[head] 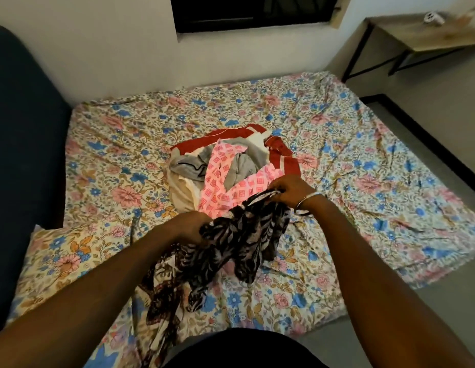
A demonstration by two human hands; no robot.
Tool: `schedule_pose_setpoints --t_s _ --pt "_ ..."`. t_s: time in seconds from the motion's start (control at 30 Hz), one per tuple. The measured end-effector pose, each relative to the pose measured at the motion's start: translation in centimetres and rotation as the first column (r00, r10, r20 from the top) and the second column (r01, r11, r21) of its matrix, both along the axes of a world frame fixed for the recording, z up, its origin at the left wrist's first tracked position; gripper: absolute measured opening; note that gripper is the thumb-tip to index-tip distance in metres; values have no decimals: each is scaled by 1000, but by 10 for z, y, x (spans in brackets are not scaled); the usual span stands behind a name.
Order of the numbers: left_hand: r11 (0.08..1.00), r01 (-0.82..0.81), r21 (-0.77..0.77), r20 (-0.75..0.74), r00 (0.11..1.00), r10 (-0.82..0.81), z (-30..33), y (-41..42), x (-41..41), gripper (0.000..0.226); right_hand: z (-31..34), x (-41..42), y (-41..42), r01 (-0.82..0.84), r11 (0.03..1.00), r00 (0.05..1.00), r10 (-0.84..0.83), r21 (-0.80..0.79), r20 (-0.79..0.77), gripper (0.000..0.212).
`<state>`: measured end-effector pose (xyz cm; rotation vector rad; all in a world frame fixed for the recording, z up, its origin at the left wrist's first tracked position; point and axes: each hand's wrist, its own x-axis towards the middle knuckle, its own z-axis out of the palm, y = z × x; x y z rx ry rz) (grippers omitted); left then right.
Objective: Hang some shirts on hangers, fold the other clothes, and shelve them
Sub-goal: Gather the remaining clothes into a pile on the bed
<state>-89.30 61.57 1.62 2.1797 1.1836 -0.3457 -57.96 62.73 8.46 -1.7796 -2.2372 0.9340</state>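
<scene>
A black-and-white patterned garment (239,243) hangs bunched between my two hands above the near part of the bed. My left hand (191,225) grips its lower left part. My right hand (289,191), with a bangle at the wrist, pinches its upper edge. Behind my hands lies a pile of clothes (231,166) in the middle of the bed: a pink squared piece on top, grey, cream and red pieces under it. No hangers are in view.
The bed carries a floral sheet (364,160) and a floral pillow (58,258) at the near left. A dark blue headboard (23,128) stands on the left. A wooden desk (422,35) sits at the back right, with grey floor beside the bed.
</scene>
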Motion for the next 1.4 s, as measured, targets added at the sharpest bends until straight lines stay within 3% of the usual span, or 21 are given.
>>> schedule_pose_setpoints --t_s 0.1,0.17,0.27,0.4,0.5,0.6,0.7,0.8,0.87,0.93,1.03,1.1,1.17,1.23,1.3,1.4 --pt "975 -171 144 -90 979 185 17 37 -18 30 24 5 36 155 974 971 -182 167 157 23" --pt "893 -355 278 81 935 346 43 70 -24 30 44 0 57 344 900 917 -383 267 110 27" --pt "690 -622 370 397 778 487 89 116 -22 25 85 -19 86 536 737 832 -543 412 -111 30" --pt "426 -832 357 736 531 420 139 136 1 23 127 -45 107 602 565 790 -522 564 -320 29" --pt "457 -824 335 793 509 336 134 116 12 25 112 -58 104 602 579 796 -488 551 -357 31" --pt "649 -677 347 709 643 291 79 84 9 24 48 -71 82 538 749 843 -495 388 -212 24" --pt "865 -484 130 442 810 386 -6 29 -6 33 -40 -85 46 379 924 923 -381 49 49 18" --pt "900 -419 -119 233 870 435 -90 -45 -41 25 -110 -110 -10 333 914 942 -310 -233 131 18" --pt "849 -469 -243 111 856 505 -140 -101 -73 19 -159 -139 -49 299 892 954 -280 -338 103 16" --pt "753 -583 -305 28 785 619 -170 -152 -97 17 -199 -171 -84 245 857 969 -231 -453 88 11" --pt "517 -770 -375 17 552 834 -196 -204 -123 41 -245 -213 -123 173 804 980 -198 -569 18 14" --pt "387 -805 -449 37 416 909 -219 -227 -141 49 -271 -243 -141 164 764 976 -216 -624 -8 24" --pt "340 -848 -406 64 345 937 -230 -233 -148 47 -287 -258 -155 186 696 964 -264 -693 -6 20" --pt "254 -866 -431 46 260 965 -250 -230 -155 44 -310 -282 -166 179 615 956 -292 -768 -11 51" --pt "240 -858 -454 3 268 963 -274 -227 -159 36 -326 -304 -177 169 556 937 -347 -814 -43 72" --pt "283 -817 -503 -90 376 922 -304 -233 -167 28 -346 -333 -189 215 464 862 -504 -859 -56 58"
